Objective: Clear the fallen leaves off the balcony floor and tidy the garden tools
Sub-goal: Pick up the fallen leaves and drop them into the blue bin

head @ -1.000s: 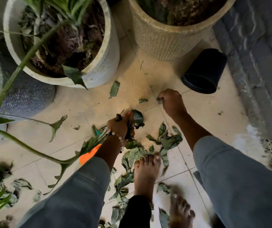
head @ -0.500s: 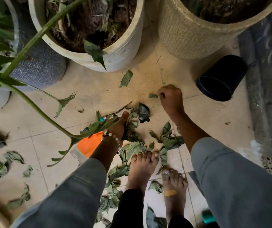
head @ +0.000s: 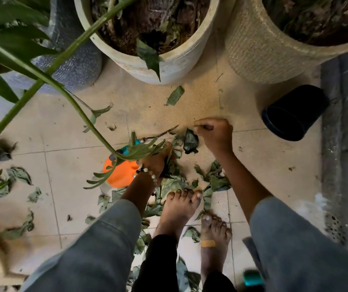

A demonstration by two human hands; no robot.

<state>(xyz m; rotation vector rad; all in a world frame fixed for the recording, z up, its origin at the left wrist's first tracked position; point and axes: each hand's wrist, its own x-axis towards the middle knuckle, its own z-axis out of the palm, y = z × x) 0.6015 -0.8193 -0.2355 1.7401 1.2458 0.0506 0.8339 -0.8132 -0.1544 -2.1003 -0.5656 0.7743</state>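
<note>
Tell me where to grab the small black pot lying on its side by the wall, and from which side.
Take the black pot by its rim, at the open mouth. It lies tipped over with the mouth facing down-left, toward the right hand, so that hand's fingers could hook inside the rim with the thumb outside. The closed base points toward the wall and the woven planter, which probably crowds that side.

Greens, beige and one bright orange on the balcony

The fallen leaves (head: 174, 182) are dull grey-green; one curled leaf (head: 190, 141) is almost black. The floor tiles (head: 80, 171) are pale beige with thin dark joints. The orange object (head: 119, 172) has a teal part on top. The bracelet (head: 149, 174) has white and dark beads. The sleeves (head: 307, 245) are grey-blue, the small pot (head: 293, 114) black, the woven planter (head: 259, 49) sand-coloured.
</note>
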